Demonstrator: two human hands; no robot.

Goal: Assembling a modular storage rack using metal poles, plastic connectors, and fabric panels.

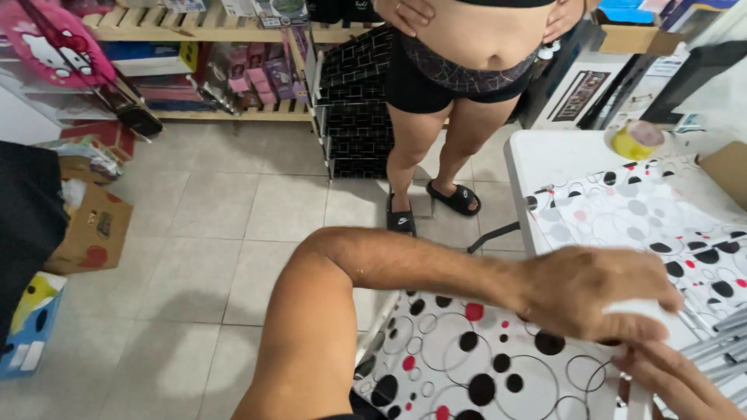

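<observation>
Now | left hand (595, 292) on dotted paper (467, 362) | tape roll (634, 140) beyond

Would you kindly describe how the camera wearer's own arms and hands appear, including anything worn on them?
The left hand and its forearm are bare: no sleeve, glove, watch or ring shows, and the arm has some hair. Only part of the right hand shows at the lower edge, also ungloved, with no jewellery seen.

Left arm bent at the elbow, forearm stretched rightward; left hand (595, 292) palm-down, fingers curled shut in a pinch; right hand (675, 383) low at bottom right corner, fingers extended, just beneath the left.
</observation>
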